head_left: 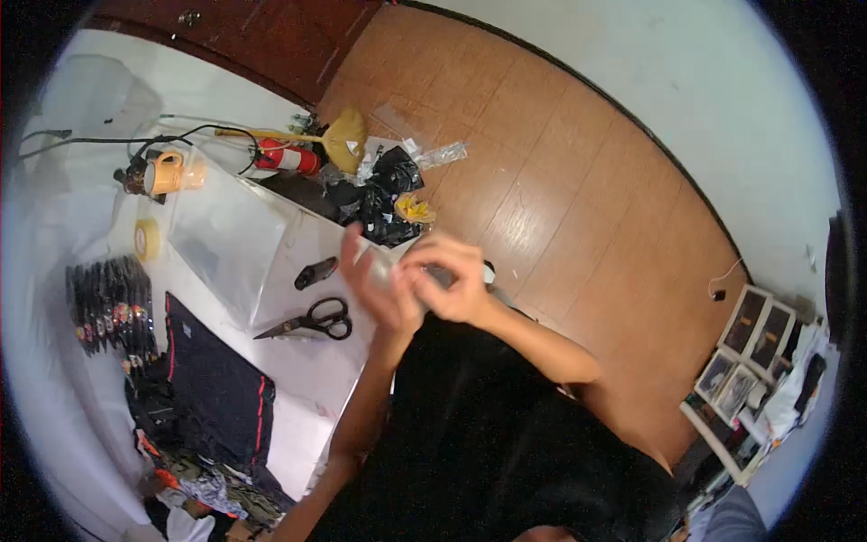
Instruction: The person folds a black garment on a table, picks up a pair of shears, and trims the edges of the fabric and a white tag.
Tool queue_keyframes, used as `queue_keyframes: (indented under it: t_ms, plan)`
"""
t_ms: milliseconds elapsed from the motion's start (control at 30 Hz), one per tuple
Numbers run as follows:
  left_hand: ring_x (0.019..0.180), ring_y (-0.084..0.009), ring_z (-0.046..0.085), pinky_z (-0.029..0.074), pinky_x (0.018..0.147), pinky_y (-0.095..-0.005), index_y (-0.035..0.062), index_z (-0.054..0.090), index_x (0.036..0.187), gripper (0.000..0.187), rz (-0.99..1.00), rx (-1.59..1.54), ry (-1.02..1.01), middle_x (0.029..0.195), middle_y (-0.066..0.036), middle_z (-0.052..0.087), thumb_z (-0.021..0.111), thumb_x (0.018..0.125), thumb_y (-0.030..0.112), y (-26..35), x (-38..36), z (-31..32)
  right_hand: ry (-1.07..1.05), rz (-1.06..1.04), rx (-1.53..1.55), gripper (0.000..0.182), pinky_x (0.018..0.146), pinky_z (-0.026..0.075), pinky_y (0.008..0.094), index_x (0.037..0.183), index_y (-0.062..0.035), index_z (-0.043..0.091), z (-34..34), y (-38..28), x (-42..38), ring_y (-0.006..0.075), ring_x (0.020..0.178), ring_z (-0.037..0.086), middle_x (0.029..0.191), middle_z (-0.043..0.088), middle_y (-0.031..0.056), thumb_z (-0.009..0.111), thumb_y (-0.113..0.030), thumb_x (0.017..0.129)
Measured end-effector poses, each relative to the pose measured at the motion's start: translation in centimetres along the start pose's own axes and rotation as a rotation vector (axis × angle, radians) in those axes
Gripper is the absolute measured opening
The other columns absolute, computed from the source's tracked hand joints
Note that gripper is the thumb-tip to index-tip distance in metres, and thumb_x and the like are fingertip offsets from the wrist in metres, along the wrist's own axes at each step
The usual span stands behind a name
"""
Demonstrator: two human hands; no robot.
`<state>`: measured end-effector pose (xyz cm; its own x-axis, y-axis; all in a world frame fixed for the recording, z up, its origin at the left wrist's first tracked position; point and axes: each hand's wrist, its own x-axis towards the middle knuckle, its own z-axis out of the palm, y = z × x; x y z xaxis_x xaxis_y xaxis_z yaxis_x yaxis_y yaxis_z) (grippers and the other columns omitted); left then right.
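My left hand [377,291] is raised at the table's edge, blurred, with its fingers stretched out. My right hand [453,278] meets it, fingers curled in near the left hand's thumb side. A pale, shiny patch shows between the hands, too smeared to identify; anything in the right fingers is hidden. On the white table [307,388], left of my hands, lie black-handled scissors [318,322], closed or nearly so. A small black tool [316,273] rests just above them. Beyond is a clear plastic sheet or bag [230,244].
Dark folded cloth [217,384] with red edging, a stack of black packets [110,307], a tape roll [146,239] and an orange mug [164,173] are on the table. Black bags [393,172], a fire extinguisher [287,157] and a broom [345,140] stand beyond its edge.
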<state>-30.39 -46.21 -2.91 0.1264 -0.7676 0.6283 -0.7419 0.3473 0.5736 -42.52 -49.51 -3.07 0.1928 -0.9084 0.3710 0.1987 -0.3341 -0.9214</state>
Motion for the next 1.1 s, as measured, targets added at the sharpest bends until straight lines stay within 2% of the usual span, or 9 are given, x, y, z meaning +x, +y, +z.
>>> queue_keyframes:
  t_ms: [167,233,300,367,467,600,767,933,1100]
  plan:
    - [0.118,-0.0227,0.044,0.033,0.098,-0.0320,0.0009,0.043,0.122,0.036,-0.971,-0.848,0.119,0.124,-0.014,0.049,0.050,0.095,0.024,-8.1,1.4,20.7,0.377,0.372,-0.118,0.012,0.070,0.048,0.0268,0.091,0.0022,0.064,-4.5,9.9,3.2,0.0130,0.077,0.060,0.086,0.066,0.0075,0.061,-0.008,0.085]
    - [0.078,-0.0158,0.059,0.045,0.065,-0.0261,0.0055,0.054,0.096,0.027,-1.592,-0.830,0.066,0.090,-0.009,0.061,0.056,0.089,0.031,-13.6,-0.8,28.2,0.453,0.486,-0.094,0.013,0.073,0.048,0.0265,0.093,0.0027,0.063,-7.3,13.9,3.9,0.0121,0.080,0.060,0.088,0.065,0.0064,0.060,-0.008,0.087]
    - [0.059,-0.0124,0.052,0.038,0.049,-0.0251,0.0074,0.053,0.081,0.029,-1.844,-0.770,0.123,0.071,-0.003,0.057,0.055,0.088,0.036,-18.9,-5.4,34.7,0.396,0.663,-0.231,0.013,0.075,0.048,0.0260,0.093,0.0036,0.063,-10.6,17.9,3.6,0.0122,0.081,0.060,0.089,0.065,0.0063,0.060,-0.008,0.088]
    - [0.060,-0.0135,0.051,0.040,0.053,-0.0317,0.0071,0.054,0.074,0.029,-1.431,-0.520,-0.118,0.074,-0.006,0.057,0.053,0.087,0.033,-24.2,-12.8,39.8,0.295,0.769,-0.249,0.015,0.076,0.046,0.0258,0.093,0.0021,0.064,-13.7,22.1,3.5,0.0116,0.083,0.058,0.090,0.065,0.0065,0.060,-0.012,0.089]
    - [0.075,-0.0148,0.056,0.044,0.067,-0.0312,0.0047,0.058,0.090,0.026,-1.763,-0.521,-0.282,0.085,-0.006,0.061,0.053,0.089,0.031,-26.8,-13.5,41.2,0.238,0.853,-0.365,0.015,0.074,0.047,0.0256,0.090,0.0027,0.064,-17.2,32.0,6.0,0.0124,0.080,0.059,0.087,0.065,0.0064,0.061,-0.012,0.088]
    - [0.085,-0.0179,0.060,0.045,0.076,-0.0314,0.0028,0.053,0.109,0.037,-1.911,-0.721,-0.089,0.097,-0.008,0.063,0.058,0.089,0.034,-29.8,-12.9,43.9,0.077,1.004,-0.601,0.016,0.069,0.050,0.0276,0.089,-0.0001,0.066,-20.4,48.9,6.7,0.0108,0.076,0.062,0.079,0.066,0.0055,0.064,-0.015,0.085]
    - [0.097,-0.0202,0.060,0.044,0.085,-0.0309,0.0027,0.052,0.116,0.041,-1.935,-0.777,-0.269,0.107,-0.012,0.062,0.062,0.089,0.032,-33.0,-18.5,48.1,-0.469,0.963,-1.061,0.024,0.066,0.048,0.0461,0.081,-0.0027,0.067,-20.7,70.9,10.2,0.0385,0.073,0.062,0.078,0.064,0.0211,0.058,-0.025,0.080]
    - [0.098,-0.0207,0.060,0.045,0.087,-0.0326,0.0017,0.052,0.115,0.034,-1.816,-0.873,-0.033,0.109,-0.013,0.061,0.056,0.093,0.028,-37.5,-10.8,49.7,-0.372,0.844,-1.002,0.031,0.078,0.048,0.0421,0.089,-0.0059,0.068,-16.9,90.2,9.9,0.0338,0.089,0.062,0.091,0.067,0.0163,0.068,-0.034,0.077]
    - [0.100,-0.0208,0.059,0.044,0.088,-0.0321,0.0010,0.052,0.113,0.032,-1.808,-0.856,0.308,0.110,-0.013,0.060,0.051,0.096,0.028,-42.3,-7.3,49.1,-0.335,0.975,-1.055,0.042,0.073,0.051,0.0461,0.095,-0.0017,0.064,-7.8,92.7,8.5,0.0366,0.083,0.064,0.086,0.067,0.0182,0.073,-0.035,0.071]
